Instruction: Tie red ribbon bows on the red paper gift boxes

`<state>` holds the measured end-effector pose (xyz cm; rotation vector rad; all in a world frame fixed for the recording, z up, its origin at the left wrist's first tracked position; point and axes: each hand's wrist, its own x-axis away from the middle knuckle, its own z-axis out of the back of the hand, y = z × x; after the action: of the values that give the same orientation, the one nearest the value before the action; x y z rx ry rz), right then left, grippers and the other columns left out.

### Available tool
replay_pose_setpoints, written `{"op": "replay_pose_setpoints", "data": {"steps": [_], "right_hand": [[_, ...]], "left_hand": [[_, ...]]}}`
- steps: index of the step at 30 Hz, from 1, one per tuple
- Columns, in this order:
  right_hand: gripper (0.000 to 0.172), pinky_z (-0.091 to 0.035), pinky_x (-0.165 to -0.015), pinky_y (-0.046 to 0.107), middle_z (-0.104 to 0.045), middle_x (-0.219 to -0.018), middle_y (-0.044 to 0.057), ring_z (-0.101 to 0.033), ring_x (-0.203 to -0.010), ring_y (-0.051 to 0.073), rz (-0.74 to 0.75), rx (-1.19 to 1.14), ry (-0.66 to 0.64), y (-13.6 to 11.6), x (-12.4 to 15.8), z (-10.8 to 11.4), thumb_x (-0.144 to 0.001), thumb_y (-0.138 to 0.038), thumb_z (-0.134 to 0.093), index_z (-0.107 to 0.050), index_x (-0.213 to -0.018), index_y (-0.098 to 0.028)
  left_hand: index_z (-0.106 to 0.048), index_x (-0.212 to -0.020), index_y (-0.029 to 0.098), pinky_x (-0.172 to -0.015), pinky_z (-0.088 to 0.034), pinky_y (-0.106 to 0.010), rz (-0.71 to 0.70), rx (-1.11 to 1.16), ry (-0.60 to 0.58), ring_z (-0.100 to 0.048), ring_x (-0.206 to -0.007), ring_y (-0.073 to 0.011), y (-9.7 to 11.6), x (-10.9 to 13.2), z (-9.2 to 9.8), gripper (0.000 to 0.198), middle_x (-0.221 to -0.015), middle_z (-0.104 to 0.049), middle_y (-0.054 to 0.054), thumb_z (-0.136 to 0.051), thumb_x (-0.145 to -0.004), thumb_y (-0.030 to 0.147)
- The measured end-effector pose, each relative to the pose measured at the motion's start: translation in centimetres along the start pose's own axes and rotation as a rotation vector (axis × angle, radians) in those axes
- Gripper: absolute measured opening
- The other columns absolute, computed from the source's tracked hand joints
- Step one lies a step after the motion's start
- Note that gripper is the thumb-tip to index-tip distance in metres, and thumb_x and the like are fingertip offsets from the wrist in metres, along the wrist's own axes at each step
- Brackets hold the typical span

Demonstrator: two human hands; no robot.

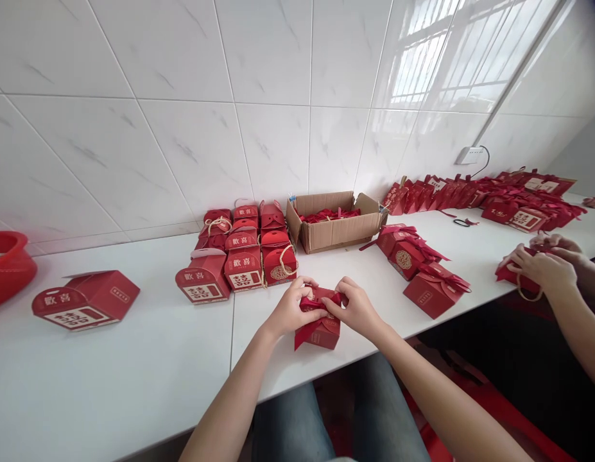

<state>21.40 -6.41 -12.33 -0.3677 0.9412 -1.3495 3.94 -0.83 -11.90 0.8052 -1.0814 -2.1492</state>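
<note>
A small red gift box [323,332] with a red ribbon [307,330] stands on the white table [133,372] near its front edge. My left hand [292,307] grips the box's top from the left, fingers closed on the ribbon. From the right, my right hand [355,308] pinches the same ribbon at the box's top. A loose ribbon end hangs down the box's left side.
Several finished red boxes [242,253] stand in rows behind, and one lies alone at the left [85,298]. A cardboard carton [336,221] holds red ribbons. More red boxes [422,269] sit to the right. Another person's hands [542,266] hold a box at the far right. A red basin [6,263] is at the left edge.
</note>
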Motion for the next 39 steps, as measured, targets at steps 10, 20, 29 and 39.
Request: {"op": "replay_pose_setpoints", "data": {"steps": [10, 20, 29, 39], "right_hand": [[0.037, -0.033, -0.053, 0.027, -0.040, -0.068, -0.001, -0.040, -0.057, 0.013, 0.025, 0.063, 0.015, 0.1, 0.2, -0.2, -0.075, -0.035, -0.062, -0.031, -0.060, -0.022], [0.041, -0.032, -0.052, 0.027, -0.038, -0.064, -0.003, -0.037, -0.056, 0.012, -0.005, -0.012, 0.053, 0.5, 0.4, -0.3, -0.074, -0.041, -0.065, -0.031, -0.060, -0.022], [0.039, -0.041, -0.066, 0.032, -0.044, -0.077, 0.002, -0.045, -0.073, 0.018, -0.030, -0.038, 0.052, 0.3, 0.6, -0.5, -0.070, -0.039, -0.068, -0.035, -0.061, -0.021], [0.037, -0.041, -0.084, 0.043, -0.046, -0.091, 0.007, -0.045, -0.091, 0.025, -0.083, -0.069, 0.055, 0.9, 0.7, -0.8, -0.069, -0.044, -0.069, -0.041, -0.065, -0.021]], "left_hand": [[-0.048, -0.064, 0.018, -0.090, -0.043, -0.033, 0.004, 0.023, -0.012, -0.054, -0.104, -0.0213, -0.7, 0.2, 0.2, 0.031, -0.114, -0.053, -0.008, -0.072, -0.070, 0.037], [-0.045, -0.062, 0.018, -0.092, -0.043, -0.036, 0.029, 0.080, 0.014, -0.054, -0.108, -0.0241, 0.0, 0.3, 0.3, 0.034, -0.114, -0.054, -0.010, -0.073, -0.067, 0.035], [-0.047, -0.068, 0.018, -0.096, -0.041, -0.038, 0.025, 0.064, 0.023, -0.052, -0.111, -0.0245, 0.3, 0.4, 0.1, 0.031, -0.119, -0.053, -0.011, -0.076, -0.064, 0.030], [-0.044, -0.068, 0.018, -0.092, -0.043, -0.036, 0.002, 0.099, 0.020, -0.054, -0.107, -0.0233, -0.6, 0.4, 0.0, 0.037, -0.116, -0.054, -0.010, -0.076, -0.065, 0.036]]}}
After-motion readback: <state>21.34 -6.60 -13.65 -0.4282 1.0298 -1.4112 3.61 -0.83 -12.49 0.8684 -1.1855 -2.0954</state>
